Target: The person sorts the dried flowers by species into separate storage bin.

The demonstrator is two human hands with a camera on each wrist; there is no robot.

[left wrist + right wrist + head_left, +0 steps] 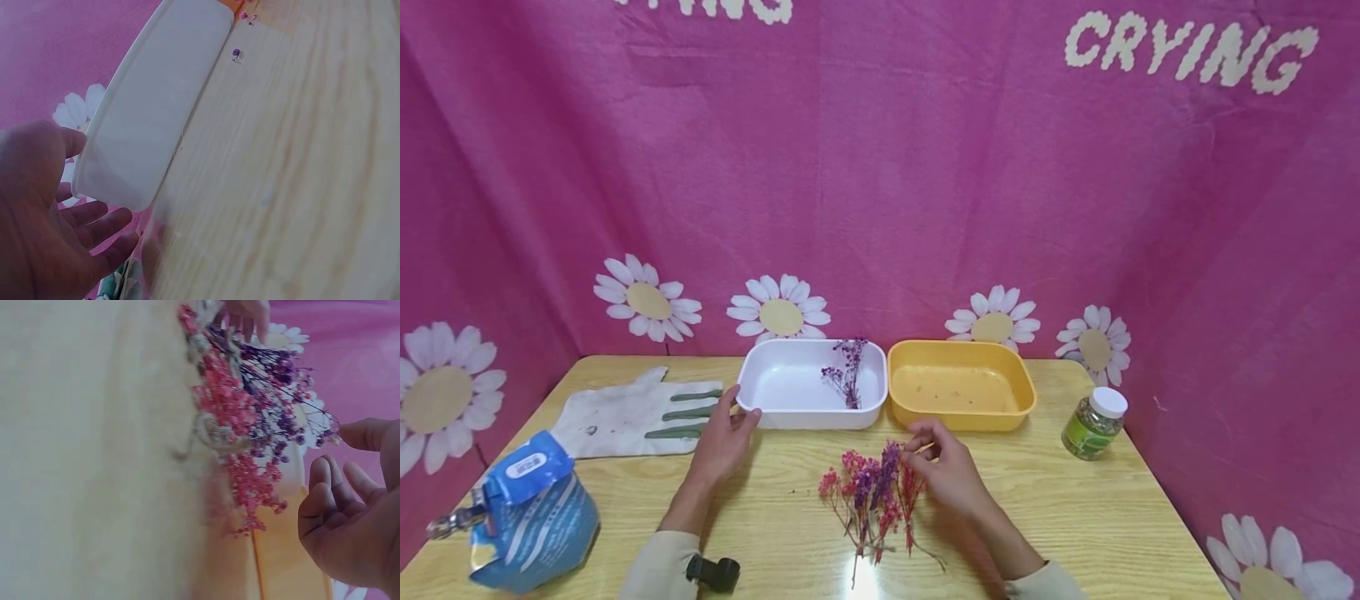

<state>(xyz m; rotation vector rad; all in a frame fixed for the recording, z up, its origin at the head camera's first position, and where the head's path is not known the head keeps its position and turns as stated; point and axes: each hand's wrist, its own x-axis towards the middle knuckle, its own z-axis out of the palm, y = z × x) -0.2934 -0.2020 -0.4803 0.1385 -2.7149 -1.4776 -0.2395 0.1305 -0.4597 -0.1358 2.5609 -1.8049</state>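
In the head view, a loose bunch of dried pink and purple flowers lies on the table. My right hand is at its upper right side. In the right wrist view the thumb tip meets a purple sprig, while the loosely bent fingers stay apart from it. My left hand is at the left front corner of a white basin. Its thumb touches the rim, and the other fingers spread loosely by the basin's end. A purple dried flower sprig lies inside the basin.
A yellow basin adjoins the white one on the right. A lidded jar stands at the table's right. On the left are a pale work glove and a blue bag with a metal-looking object beside it. A pink curtain hangs behind.
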